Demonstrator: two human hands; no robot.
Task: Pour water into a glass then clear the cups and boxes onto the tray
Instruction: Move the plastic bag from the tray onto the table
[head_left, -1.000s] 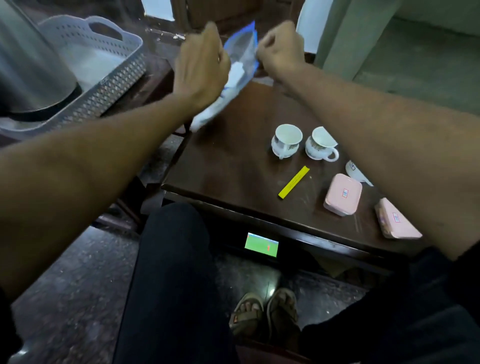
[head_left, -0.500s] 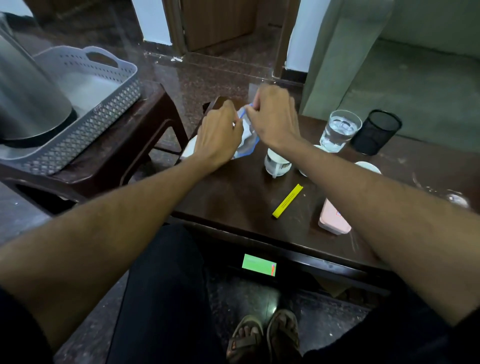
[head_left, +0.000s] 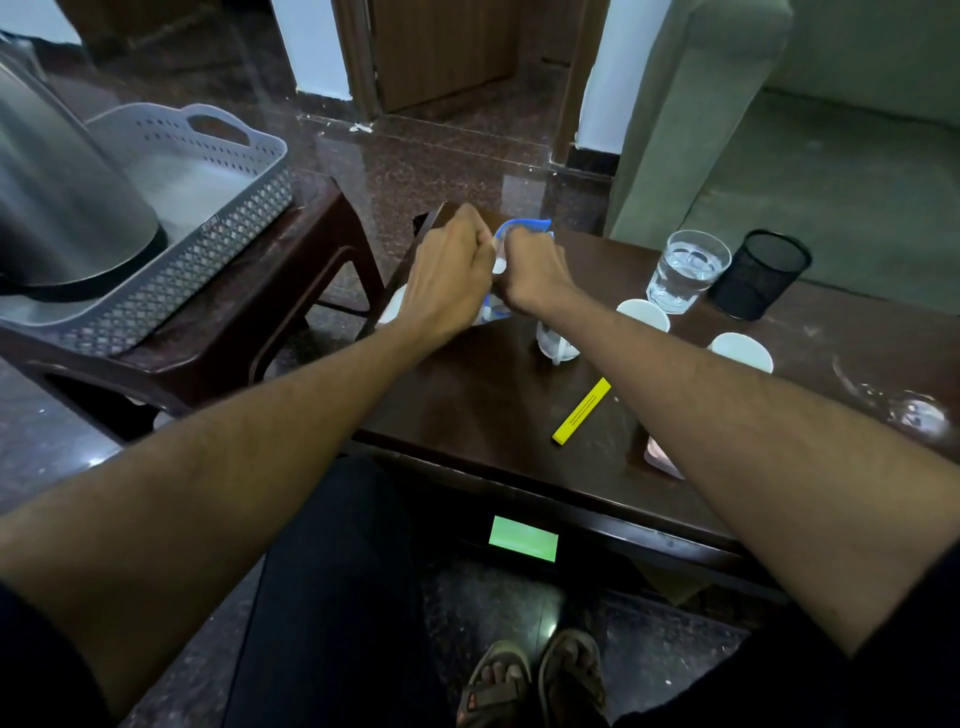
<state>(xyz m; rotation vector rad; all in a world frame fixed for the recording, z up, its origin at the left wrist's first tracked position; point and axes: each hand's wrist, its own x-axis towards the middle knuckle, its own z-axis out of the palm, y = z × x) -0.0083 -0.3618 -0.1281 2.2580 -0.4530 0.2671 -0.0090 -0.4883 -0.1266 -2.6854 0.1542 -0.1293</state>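
Both hands meet at the far left corner of the dark wooden table (head_left: 483, 410). My left hand (head_left: 449, 273) and my right hand (head_left: 535, 273) each pinch the blue-edged top of a clear plastic bag (head_left: 519, 226) that rests on the table. A glass of water (head_left: 688, 270) stands at the back. Three white cups sit near it: one (head_left: 557, 345) under my right forearm, one (head_left: 643, 314) by the glass, one (head_left: 740, 351) further right. A pink box (head_left: 661, 457) shows partly beneath my right arm.
A grey perforated tray (head_left: 208, 228) sits on a side stool at the left, with a steel kettle (head_left: 57, 208) in it. A black mesh pen holder (head_left: 758, 275) stands beside the glass. A yellow strip (head_left: 582, 410) lies mid-table. A green sofa is behind.
The bag was held up in the air a second ago; both hands have brought it down to the table's far left corner. The view has tilted up, showing the glass and pen holder.
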